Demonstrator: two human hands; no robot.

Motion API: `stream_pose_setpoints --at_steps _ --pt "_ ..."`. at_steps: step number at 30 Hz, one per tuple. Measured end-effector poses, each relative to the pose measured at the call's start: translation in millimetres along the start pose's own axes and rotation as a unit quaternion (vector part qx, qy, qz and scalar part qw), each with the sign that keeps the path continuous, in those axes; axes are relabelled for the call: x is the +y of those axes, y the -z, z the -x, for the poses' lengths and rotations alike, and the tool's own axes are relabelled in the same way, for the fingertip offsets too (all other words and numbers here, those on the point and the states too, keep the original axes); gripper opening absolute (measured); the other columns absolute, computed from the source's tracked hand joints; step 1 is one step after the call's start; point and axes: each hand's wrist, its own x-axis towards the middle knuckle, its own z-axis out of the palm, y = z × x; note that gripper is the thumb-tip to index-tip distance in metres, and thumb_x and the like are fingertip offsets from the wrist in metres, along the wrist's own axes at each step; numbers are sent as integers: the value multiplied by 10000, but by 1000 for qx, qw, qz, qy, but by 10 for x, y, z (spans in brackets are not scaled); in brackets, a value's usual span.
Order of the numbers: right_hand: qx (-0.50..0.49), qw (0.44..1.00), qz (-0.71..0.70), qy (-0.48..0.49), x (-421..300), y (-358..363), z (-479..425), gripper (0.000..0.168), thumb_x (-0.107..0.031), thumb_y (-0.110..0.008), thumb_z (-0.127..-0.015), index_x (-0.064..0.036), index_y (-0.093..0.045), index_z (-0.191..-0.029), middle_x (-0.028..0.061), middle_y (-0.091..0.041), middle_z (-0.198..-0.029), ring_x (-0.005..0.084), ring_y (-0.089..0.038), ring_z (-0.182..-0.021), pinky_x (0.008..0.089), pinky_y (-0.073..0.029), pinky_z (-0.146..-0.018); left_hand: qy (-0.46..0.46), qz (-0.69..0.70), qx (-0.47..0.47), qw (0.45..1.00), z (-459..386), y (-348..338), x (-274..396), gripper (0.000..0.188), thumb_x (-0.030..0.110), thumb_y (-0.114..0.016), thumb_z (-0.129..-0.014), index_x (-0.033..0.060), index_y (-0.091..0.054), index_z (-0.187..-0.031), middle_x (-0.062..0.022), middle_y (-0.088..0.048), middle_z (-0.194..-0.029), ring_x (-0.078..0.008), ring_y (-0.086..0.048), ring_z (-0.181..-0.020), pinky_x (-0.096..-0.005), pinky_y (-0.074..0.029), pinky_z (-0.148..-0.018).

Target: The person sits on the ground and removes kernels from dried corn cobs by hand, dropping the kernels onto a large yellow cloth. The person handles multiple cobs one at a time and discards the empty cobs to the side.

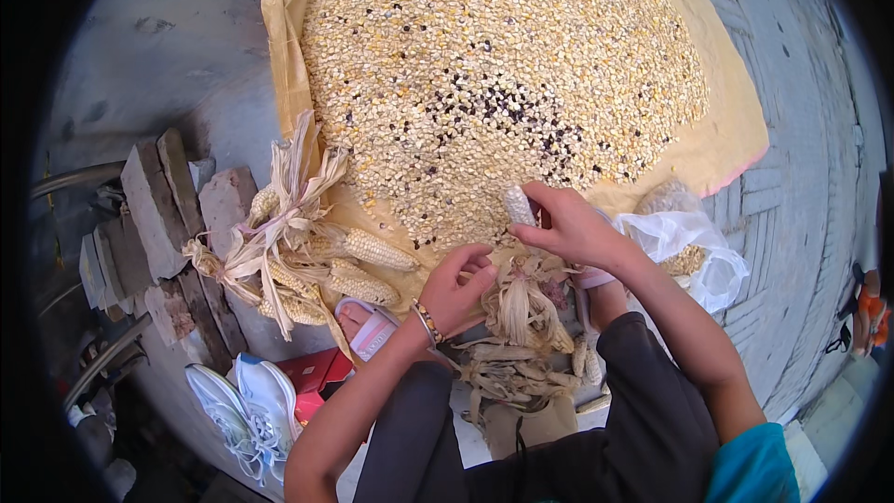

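A stripped whitish corn cob (518, 206) stands nearly upright in my right hand (569, 223), pinched between thumb and fingers over the near edge of the kernels. To its left, my left hand (457, 290) is half curled, with a gap between thumb and fingers and nothing visible in it; the palm is hidden. Loose corn kernels (489, 161), mostly pale yellow with a dark purple patch, lie spread on a yellow woven sheet (726, 119). Below my hands, between my feet, sits a bunch of dry corn husks (520, 307).
Unshelled corn ears (377, 249) with tied husks lie at the left, beside stacked bricks (150, 209). Light blue sneakers (262, 402) and a red box (314, 377) are near my left leg. At the right rests a clear plastic bag (705, 272). More husks (520, 374) lie between my legs.
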Motion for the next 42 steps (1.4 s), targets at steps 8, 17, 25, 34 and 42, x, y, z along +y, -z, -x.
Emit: stream_pose_setpoints --at_steps 8,17,25,34,42 --pt "217 933 -247 -144 116 560 587 164 -107 -621 -801 -31 -505 -889 2 -539 -687 58 -516 -574 200 -393 -491 -120 -205 -79 968 360 90 90 419 259 -605 -818 7 -502 -1137 -150 -505 -1088 -290 -508 -1014 -338 -410 -871" --pt "175 956 -1 -234 120 789 1869 283 -81 -609 -783 8 -514 -1034 50 -592 -752 91 -552 -613 235 -449 -550 35 9 95 995 865 325 -218 307 135 -589 -833 -10 -531 -1097 -91 -590 -1028 -166 -565 -945 -282 -446 -822" --pt "147 925 277 -212 582 769 2294 371 -38 -617 -715 -60 -514 -1070 118 -564 -991 291 -588 -795 361 -478 -686 51 49 91 993 1078 192 -549 256 75 -572 -832 -7 -544 -1073 -84 -597 -992 -154 -575 -917 -272 -449 -816" --pt "-133 852 379 -335 991 631 1898 227 -144 -583 -678 -46 -565 -881 170 -613 -787 342 -601 -747 418 -471 -640 60 -62 77 993 1012 239 -489 234 108 -590 -827 -1 -563 -1032 -94 -598 -960 -181 -581 -903 -279 -448 -805" --pt "-107 849 394 -336 1185 549 1916 284 -218 -688 -630 -46 -574 -825 164 -625 -756 338 -609 -748 435 -482 -650 39 -55 98 993 1102 275 -425 246 148 -612 -809 -14 -571 -990 -128 -592 -928 -231 -589 -863 -302 -452 -780"
